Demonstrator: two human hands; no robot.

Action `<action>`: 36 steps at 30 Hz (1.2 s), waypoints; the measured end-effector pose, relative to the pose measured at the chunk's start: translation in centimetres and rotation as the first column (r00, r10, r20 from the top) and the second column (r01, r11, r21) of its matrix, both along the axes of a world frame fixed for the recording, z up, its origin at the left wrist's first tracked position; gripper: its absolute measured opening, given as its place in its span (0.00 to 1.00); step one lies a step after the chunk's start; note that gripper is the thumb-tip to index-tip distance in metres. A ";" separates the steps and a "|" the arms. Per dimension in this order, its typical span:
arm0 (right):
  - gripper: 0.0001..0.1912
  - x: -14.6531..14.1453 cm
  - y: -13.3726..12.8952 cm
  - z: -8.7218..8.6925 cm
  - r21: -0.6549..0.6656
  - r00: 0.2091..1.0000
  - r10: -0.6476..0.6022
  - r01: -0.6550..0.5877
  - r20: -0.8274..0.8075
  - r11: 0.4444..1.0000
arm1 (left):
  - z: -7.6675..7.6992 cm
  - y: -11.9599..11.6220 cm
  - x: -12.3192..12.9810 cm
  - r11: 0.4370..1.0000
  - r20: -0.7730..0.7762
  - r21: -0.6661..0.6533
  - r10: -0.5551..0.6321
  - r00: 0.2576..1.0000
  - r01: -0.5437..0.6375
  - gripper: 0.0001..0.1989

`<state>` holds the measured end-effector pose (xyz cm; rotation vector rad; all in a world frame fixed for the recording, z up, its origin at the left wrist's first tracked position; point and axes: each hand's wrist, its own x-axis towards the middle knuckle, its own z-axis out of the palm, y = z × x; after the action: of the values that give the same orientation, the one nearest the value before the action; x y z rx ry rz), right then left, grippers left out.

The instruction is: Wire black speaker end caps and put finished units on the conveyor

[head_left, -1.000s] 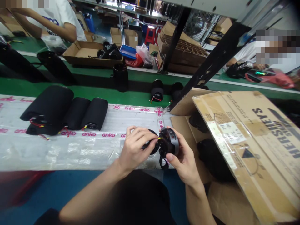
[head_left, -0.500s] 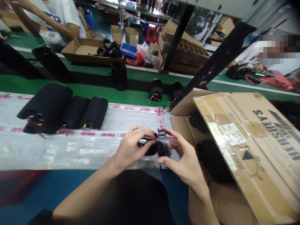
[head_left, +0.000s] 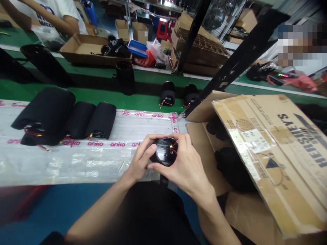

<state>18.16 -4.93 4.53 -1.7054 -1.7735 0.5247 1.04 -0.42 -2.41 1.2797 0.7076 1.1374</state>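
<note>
A black cylindrical housing is between my hands at the table's front edge, its glossy round end facing me. A yellow connector and red wires show on the right of that end. My left hand is closed on its left side, thumb on the rim. My right hand wraps its right side, fingers over the top and thumb under the lower edge. The dark curved band is hidden, so I cannot tell whether it is on the housing. To the left lie several black fabric-covered cylinders with wires at their near ends.
An open cardboard box with black items inside stands close on the right. Behind the plastic-wrapped surface runs a green bench with black cylinders. A slanted dark post rises behind the box. A co-worker sits across.
The curved band that was in my right hand has gone from sight. My right hand has moved left onto the housing, and its glossy end with wires now faces me.
</note>
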 end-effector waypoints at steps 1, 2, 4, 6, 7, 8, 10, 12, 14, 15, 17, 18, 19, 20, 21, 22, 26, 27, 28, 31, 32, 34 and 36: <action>0.50 0.7 -0.3 -0.4 -0.052 0.994 0.043 -0.048 -0.098 0.997 | 0.1 0.1 0.0 1.000 -0.035 -0.002 -0.001 0.999 0.000 0.18; 0.49 1.2 -0.7 -0.9 -0.092 0.974 0.066 -0.088 -0.215 0.992 | 0.2 0.1 0.1 1.000 -0.068 0.009 0.010 0.998 -0.010 0.18; 0.39 1.9 -1.2 -2.7 -0.113 0.899 0.041 -0.100 -0.436 0.989 | 0.2 0.0 0.2 0.997 -0.123 0.062 0.045 0.991 -0.038 0.20; 0.30 1.7 -1.6 -4.6 -0.066 0.822 -0.021 -0.020 -0.569 0.998 | -0.1 -0.2 0.4 0.991 -0.146 0.120 0.079 0.986 -0.062 0.21; 0.28 1.3 -1.6 -5.5 -0.038 0.791 -0.045 0.027 -0.610 0.999 | -0.2 -0.4 0.4 0.988 -0.139 0.132 0.093 0.986 -0.074 0.22; 0.27 0.8 -1.6 -6.3 -0.017 0.766 -0.060 0.065 -0.640 0.998 | -0.3 -0.5 0.4 0.988 -0.117 0.127 0.098 0.988 -0.083 0.22; 0.26 0.0 -1.6 -7.2 -0.006 0.719 -0.080 0.106 -0.691 0.994 | -0.5 -0.7 0.3 0.994 -0.056 0.086 0.079 0.995 -0.074 0.23; 0.26 -0.4 -1.6 -7.5 -0.028 0.677 -0.097 0.113 -0.729 0.993 | -0.4 -0.7 0.3 0.997 -0.045 0.053 0.059 0.997 -0.057 0.22; 0.25 -0.5 -1.8 -7.6 -0.049 0.651 -0.112 0.114 -0.751 0.992 | -0.3 -0.6 0.4 0.996 -0.084 0.059 0.077 0.993 -0.072 0.20; 0.25 -0.6 -1.9 -7.7 -0.054 0.642 -0.122 0.125 -0.757 0.991 | -0.3 -0.6 0.5 0.992 -0.096 0.071 0.107 0.990 -0.100 0.19; 0.23 -0.9 -2.1 -7.6 -0.045 0.630 -0.149 0.177 -0.762 0.983 | -0.4 -0.8 1.0 0.979 -0.070 0.103 0.186 0.980 -0.178 0.15; 0.21 -1.1 -2.3 -7.5 -0.029 0.630 -0.162 0.216 -0.760 0.976 | -0.5 -1.0 1.2 0.967 -0.046 0.118 0.231 0.972 -0.224 0.14; 0.19 -1.4 -2.5 -7.4 -0.005 0.638 -0.176 0.260 -0.750 0.966 | -0.5 -1.2 1.4 0.953 -0.034 0.134 0.280 0.960 -0.273 0.13; 0.17 -1.6 -2.6 -7.1 0.023 0.658 -0.187 0.297 -0.729 0.954 | -0.5 -1.6 1.6 0.938 -0.040 0.149 0.323 0.946 -0.314 0.12; 0.15 -1.9 -2.8 -6.9 0.055 0.689 -0.195 0.324 -0.698 0.945 | -0.5 -2.0 1.7 0.927 -0.063 0.157 0.355 0.933 -0.342 0.12; 0.15 -2.1 -2.9 -6.6 0.083 0.725 -0.201 0.336 -0.659 0.938 | -0.4 -2.5 1.8 0.923 -0.093 0.150 0.370 0.924 -0.354 0.13; 0.17 -2.4 -2.9 -5.7 0.060 0.753 -0.219 0.324 -0.621 0.944 | 0.1 -3.0 1.4 0.958 -0.094 0.010 0.287 0.953 -0.287 0.15; 0.17 -2.4 -2.8 -5.7 0.032 0.719 -0.226 0.326 -0.657 0.945 | 0.1 -2.6 1.3 0.965 -0.070 -0.015 0.259 0.963 -0.260 0.15; 0.17 -2.6 -2.7 -5.7 0.009 0.680 -0.229 0.328 -0.696 0.945 | 0.0 -2.1 1.2 0.971 -0.047 -0.019 0.235 0.971 -0.237 0.14; 0.17 -3.1 -2.6 -5.9 -0.008 0.583 -0.218 0.340 -0.783 0.940 | -0.8 -0.1 1.1 0.990 -0.011 0.035 0.139 0.990 -0.138 0.16; 0.16 -3.2 -2.7 -6.0 -0.005 0.568 -0.215 0.348 -0.795 0.937 | -1.0 0.5 1.2 0.994 -0.011 0.052 0.095 0.995 -0.094 0.18; 0.16 -3.1 -2.8 -6.0 -0.003 0.567 -0.219 0.356 -0.794 0.935 | -1.3 1.2 1.3 0.998 -0.012 0.064 0.021 1.000 -0.020 0.24; 0.17 -2.2 -2.9 -6.2 0.032 0.618 -0.172 0.305 -0.767 0.952 | -1.4 1.4 1.5 0.998 -0.002 0.066 0.005 1.000 -0.005 0.27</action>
<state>16.01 -7.87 -1.65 -1.2813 -0.9215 0.8050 2.52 0.99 -3.86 1.3351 0.6796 1.1719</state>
